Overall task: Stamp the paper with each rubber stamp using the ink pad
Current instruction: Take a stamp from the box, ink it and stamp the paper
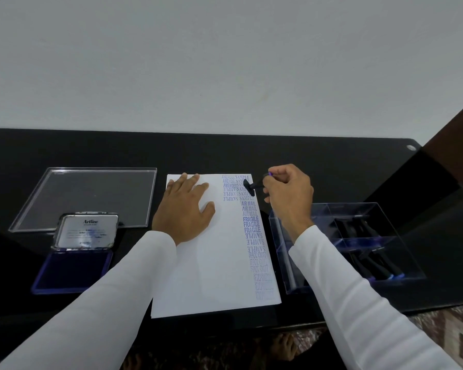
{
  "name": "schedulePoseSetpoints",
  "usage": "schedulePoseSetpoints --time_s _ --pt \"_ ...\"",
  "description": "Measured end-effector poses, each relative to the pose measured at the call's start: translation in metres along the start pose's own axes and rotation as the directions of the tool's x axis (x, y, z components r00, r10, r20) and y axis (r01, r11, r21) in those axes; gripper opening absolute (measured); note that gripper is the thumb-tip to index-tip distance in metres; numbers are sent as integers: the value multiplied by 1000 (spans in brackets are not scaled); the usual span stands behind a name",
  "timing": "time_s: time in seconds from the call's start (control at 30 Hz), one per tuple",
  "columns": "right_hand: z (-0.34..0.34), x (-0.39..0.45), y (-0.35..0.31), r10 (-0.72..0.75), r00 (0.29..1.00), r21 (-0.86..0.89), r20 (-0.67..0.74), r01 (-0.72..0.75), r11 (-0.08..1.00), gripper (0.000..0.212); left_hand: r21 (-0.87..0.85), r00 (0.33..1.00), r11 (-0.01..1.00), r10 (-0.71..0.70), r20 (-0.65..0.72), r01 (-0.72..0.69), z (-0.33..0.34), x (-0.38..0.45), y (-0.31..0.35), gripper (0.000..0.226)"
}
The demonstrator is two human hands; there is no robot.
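Black glass desk (305, 161), white paper (219, 263) square in the middle, and we're deep into the stamping: a column of blue impressions runs down the sheet's right edge, AMENDED and SAMPLE at the top, then AIR MAIL, FRAGILE, SAMPLE again, FAX OUT, and fainter ones near the bottom corner that I can't read cleanly. Left hand (185, 209) lies flat on the paper, fingers spread and relaxed, pinning it down. Right hand (288, 193) has its fingers curled tight round the handle of a black rubber stamp (250, 186), whose head is at the sheet's top right corner, tilted over; whether it is pressed down or just off the surface is hard to call from this angle. Ink pad (72, 268) sits open at the far left with its lid up, well apart from the action, and the clear stamp tray (300, 231) with the other stamps waits just beside the paper's right edge. Now the risks: that corner is already crowded, so a new print could land on top of an old one and smear both. A tilted head could ink only one edge. And a long reach across to the pad could drag a sleeve through wet ink.
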State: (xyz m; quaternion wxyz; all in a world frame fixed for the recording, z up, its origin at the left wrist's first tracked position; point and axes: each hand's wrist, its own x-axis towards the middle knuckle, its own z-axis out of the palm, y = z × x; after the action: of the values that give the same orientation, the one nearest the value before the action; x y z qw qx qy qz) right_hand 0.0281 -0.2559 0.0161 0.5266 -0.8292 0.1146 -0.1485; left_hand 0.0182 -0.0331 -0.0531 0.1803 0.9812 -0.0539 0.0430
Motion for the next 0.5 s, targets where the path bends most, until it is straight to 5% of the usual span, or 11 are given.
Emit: schedulePoseSetpoints --time_s 0.5 --pt "-5 -10 -2 -36 999 26 12 36 999 16 39 1000 999 -9 3 9 -3 1 4 67"
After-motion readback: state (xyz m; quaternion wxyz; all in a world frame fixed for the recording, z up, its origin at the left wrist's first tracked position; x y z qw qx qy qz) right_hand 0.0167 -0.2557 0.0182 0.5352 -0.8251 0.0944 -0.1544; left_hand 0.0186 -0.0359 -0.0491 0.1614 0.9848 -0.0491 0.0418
